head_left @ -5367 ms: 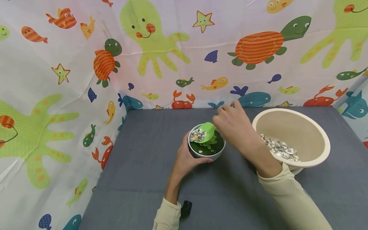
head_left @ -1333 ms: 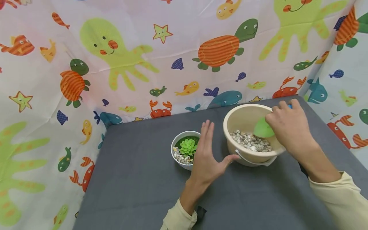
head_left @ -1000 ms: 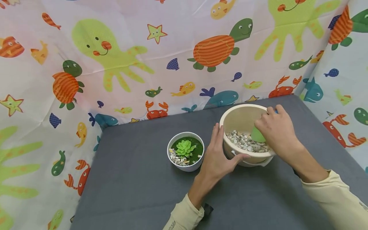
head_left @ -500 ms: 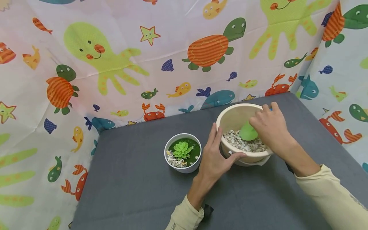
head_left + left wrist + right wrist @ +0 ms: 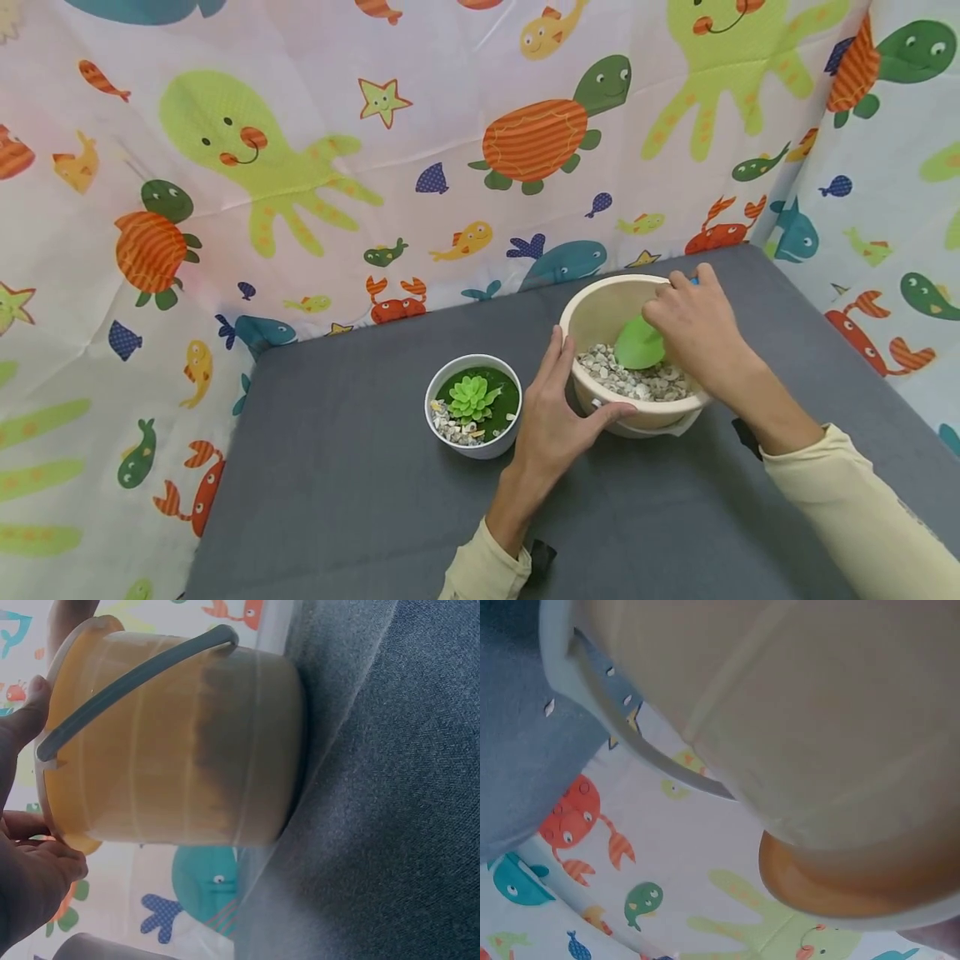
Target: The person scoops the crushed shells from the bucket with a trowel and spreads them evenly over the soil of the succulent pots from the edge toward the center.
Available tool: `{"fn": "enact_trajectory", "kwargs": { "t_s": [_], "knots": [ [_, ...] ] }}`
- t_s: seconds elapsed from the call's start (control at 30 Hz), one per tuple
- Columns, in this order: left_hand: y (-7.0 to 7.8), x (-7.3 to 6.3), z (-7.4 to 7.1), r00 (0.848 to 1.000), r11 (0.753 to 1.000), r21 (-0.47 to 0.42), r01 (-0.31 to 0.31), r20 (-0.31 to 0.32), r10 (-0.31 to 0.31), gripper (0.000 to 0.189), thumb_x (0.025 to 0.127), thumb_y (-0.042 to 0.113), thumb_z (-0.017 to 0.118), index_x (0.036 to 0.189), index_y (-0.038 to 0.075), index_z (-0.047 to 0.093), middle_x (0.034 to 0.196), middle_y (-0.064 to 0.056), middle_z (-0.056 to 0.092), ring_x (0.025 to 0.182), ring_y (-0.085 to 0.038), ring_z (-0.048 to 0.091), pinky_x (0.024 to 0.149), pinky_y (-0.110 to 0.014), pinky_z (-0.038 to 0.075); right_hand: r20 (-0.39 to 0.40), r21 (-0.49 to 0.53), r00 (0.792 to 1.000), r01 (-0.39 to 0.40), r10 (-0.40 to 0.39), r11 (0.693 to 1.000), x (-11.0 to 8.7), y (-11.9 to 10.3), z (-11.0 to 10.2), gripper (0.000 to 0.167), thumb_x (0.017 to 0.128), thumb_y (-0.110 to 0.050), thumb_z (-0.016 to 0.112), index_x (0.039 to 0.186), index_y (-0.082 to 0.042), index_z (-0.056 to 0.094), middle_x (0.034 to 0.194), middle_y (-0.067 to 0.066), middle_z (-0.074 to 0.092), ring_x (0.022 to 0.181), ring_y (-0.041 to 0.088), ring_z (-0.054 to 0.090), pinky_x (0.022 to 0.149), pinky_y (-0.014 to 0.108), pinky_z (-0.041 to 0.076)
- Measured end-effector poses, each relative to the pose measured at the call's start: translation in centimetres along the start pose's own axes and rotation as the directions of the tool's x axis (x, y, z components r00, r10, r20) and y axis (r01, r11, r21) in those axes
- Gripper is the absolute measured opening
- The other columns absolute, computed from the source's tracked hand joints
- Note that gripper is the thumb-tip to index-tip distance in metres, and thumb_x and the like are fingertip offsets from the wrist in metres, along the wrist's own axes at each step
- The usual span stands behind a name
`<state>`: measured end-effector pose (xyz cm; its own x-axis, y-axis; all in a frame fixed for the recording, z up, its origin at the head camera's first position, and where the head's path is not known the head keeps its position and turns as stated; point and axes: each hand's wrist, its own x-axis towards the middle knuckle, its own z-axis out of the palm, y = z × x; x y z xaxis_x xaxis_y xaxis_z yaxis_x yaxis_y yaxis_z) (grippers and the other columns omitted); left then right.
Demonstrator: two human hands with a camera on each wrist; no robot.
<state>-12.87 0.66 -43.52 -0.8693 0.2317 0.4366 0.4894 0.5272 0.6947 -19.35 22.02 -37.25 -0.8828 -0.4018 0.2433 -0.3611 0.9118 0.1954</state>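
My right hand [image 5: 693,325] grips a small shovel by its handle, of which a bit of blue shows. Its green blade [image 5: 638,343] stands tilted inside the cream bucket [image 5: 600,304], its tip among small pale stones or shell bits [image 5: 607,371]. My left hand [image 5: 551,429] holds the bucket's rim at the near left, thumb in front and fingers along the side. The left wrist view shows that thumb [image 5: 31,709] at the rim of the bucket [image 5: 165,735]. Left of this hand stands a white pot [image 5: 491,450] with a green succulent [image 5: 472,398] and some stones.
The grey-covered table [image 5: 337,467] carries both containers. A curtain [image 5: 420,108] printed with sea animals hangs behind and at the sides. The bucket's carrying handle [image 5: 142,679] hangs on its near side. A few pale chips [image 5: 550,707] appear on the cloth in the right wrist view.
My left hand has gone from the pot to the bucket's rim. The shovel, earlier loaded over the pot, is now in the bucket's stones. Stones lie along the pot's near left side.
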Motion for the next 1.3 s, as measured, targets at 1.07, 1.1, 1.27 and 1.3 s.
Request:
{"fn": "enact_trajectory", "kwargs": {
  "t_s": [1.07,1.1,1.27,1.3],
  "knots": [
    [0.2,-0.3,-0.3,0.998,0.998,-0.05,0.043,-0.033,-0.045,0.105,0.075,0.042,0.094,0.16,0.008,0.042,0.171,-0.012,0.03,0.156,-0.024,0.037,0.121,-0.042,0.044,-0.026,0.382,0.987,-0.139,0.161,0.914,-1.9,1.2,-2.2,0.009,0.079,-0.003,0.086,0.088,-0.006,0.083,0.079,0.01,0.076,0.08,0.028,0.058,0.08,0.05,0.032],
    [0.2,-0.3,-0.2,0.998,0.998,-0.053,0.044,-0.032,-0.046,0.105,0.075,0.041,0.094,0.16,0.008,0.042,0.171,-0.013,0.031,0.156,-0.024,0.037,0.121,-0.043,0.044,-0.031,0.385,0.985,-0.144,0.169,0.912,-2.1,1.3,-2.3,0.01,0.08,-0.004,0.086,0.088,-0.006,0.083,0.079,0.01,0.076,0.08,0.028,0.057,0.08,0.05,0.031],
    [0.0,-0.5,0.1,0.998,0.997,-0.061,0.051,-0.025,-0.052,0.104,0.076,0.042,0.093,0.16,0.006,0.042,0.171,-0.013,0.031,0.156,-0.025,0.037,0.121,-0.044,0.043,-0.063,0.413,0.974,-0.172,0.216,0.895,-3.2,2.2,-2.6,0.012,0.078,-0.003,0.087,0.089,-0.005,0.082,0.077,0.01,0.075,0.079,0.027,0.055,0.076,0.046,0.028],
    [0.0,-0.5,0.1,0.998,0.997,-0.06,0.051,-0.026,-0.052,0.104,0.076,0.042,0.093,0.159,0.006,0.042,0.171,-0.013,0.031,0.156,-0.025,0.037,0.121,-0.044,0.043,-0.073,0.418,0.972,-0.174,0.224,0.891,-3.4,2.4,-2.7,0.012,0.077,-0.003,0.087,0.088,-0.004,0.082,0.077,0.01,0.075,0.078,0.027,0.055,0.075,0.045,0.028]
  ]
}}
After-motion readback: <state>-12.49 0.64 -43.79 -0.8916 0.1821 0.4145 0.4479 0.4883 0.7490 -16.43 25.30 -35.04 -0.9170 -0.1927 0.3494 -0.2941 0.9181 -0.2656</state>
